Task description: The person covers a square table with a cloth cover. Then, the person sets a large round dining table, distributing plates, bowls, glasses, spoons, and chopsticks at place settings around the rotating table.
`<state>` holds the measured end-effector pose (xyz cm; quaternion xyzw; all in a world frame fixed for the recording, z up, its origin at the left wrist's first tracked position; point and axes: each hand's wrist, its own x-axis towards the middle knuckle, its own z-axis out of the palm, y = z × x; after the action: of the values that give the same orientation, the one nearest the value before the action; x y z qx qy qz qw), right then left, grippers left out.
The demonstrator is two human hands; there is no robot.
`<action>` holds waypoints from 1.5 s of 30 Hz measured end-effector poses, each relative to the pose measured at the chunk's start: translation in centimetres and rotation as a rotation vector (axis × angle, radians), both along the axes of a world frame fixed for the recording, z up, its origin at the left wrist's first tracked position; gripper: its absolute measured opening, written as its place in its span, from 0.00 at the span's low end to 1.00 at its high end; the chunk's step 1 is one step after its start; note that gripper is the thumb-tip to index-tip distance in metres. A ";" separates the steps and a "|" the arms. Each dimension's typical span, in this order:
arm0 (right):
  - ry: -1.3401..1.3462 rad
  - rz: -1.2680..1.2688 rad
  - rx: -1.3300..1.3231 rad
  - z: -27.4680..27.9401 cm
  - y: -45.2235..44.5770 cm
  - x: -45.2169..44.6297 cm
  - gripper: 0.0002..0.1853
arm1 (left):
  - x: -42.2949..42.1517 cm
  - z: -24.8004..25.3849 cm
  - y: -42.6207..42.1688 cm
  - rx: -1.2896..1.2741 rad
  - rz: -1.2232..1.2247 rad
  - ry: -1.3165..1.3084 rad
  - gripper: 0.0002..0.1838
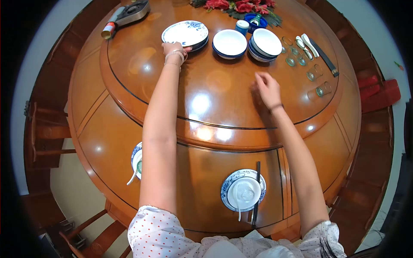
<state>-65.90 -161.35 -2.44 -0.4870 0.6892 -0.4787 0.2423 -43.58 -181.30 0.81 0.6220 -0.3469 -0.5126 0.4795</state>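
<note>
My left hand (174, 49) is closed on the near edge of a stack of white plates (185, 32) with blue floral rims, on the wooden turntable (215, 99). A bracelet circles that wrist. My right hand (267, 88) hovers over the turntable, its fingers loosely curled, somewhat apart and slightly blurred; nothing shows in them. Beyond it stand a stack of white bowls (266, 42) with blue outsides and, to their left, another bowl stack (230, 44). Nearer my body, a bowl with a spoon (246, 193) sits on a blue-patterned plate (225, 191), with black chopsticks (257, 189) across its right side.
Several small glasses (320, 90), white spoons (309, 45) and dark chopsticks (325, 58) lie at the turntable's right. Red flowers (243, 5), a blue container (262, 20) and a portable stove (133, 13) are at the back. Another place setting (137, 161) is partly hidden by my left arm.
</note>
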 end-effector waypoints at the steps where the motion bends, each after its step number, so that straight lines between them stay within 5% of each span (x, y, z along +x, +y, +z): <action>1: -0.240 -0.019 0.002 -0.1 -2.3 0.4 0.13 | -0.4 0.1 0.6 -0.064 0.035 -0.013 0.15; 5: -0.344 0.043 0.217 0.5 -8.2 0.7 0.19 | -0.7 1.1 5.5 -0.181 0.032 0.040 0.14; 9: 0.167 -0.242 0.103 -4.1 -12.9 -0.8 0.25 | 1.4 3.1 14.9 -0.417 -0.127 0.137 0.12; 11: 0.029 -0.203 0.268 -1.1 -11.2 -1.1 0.26 | 3.2 4.7 21.8 -0.440 -0.196 0.010 0.14; 13: 0.156 -0.199 0.209 0.0 -10.6 -1.0 0.23 | 2.4 7.5 30.1 -0.345 -0.067 -0.032 0.17; 17: -0.001 -0.071 0.032 -3.6 -13.0 -2.0 0.18 | -1.3 10.1 45.9 -0.040 0.128 -0.212 0.25; 21: -0.103 0.076 0.045 -2.5 -10.8 -2.5 0.20 | -8.2 8.0 58.0 0.098 0.241 -0.104 0.26; 23: -0.014 0.046 -0.061 -3.9 -11.4 -2.3 0.17 | -11.8 5.7 60.5 0.130 0.260 -0.044 0.27; 31: -0.542 0.419 -0.266 0.4 2.0 -7.7 0.16 | -21.3 -5.0 62.9 0.205 0.104 0.277 0.27; 39: -0.664 0.337 0.317 0.0 28.8 -18.2 0.16 | -25.4 -9.8 63.6 0.157 0.002 0.388 0.27; 45: -0.733 0.279 0.482 -4.3 36.9 -21.4 0.15 | -28.9 -11.1 63.9 0.076 0.063 0.271 0.28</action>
<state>-87.32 -124.40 -6.70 -0.3035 0.5776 -0.4082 0.6384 -72.53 -117.43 -10.27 0.5753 -0.2396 -0.5895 0.5138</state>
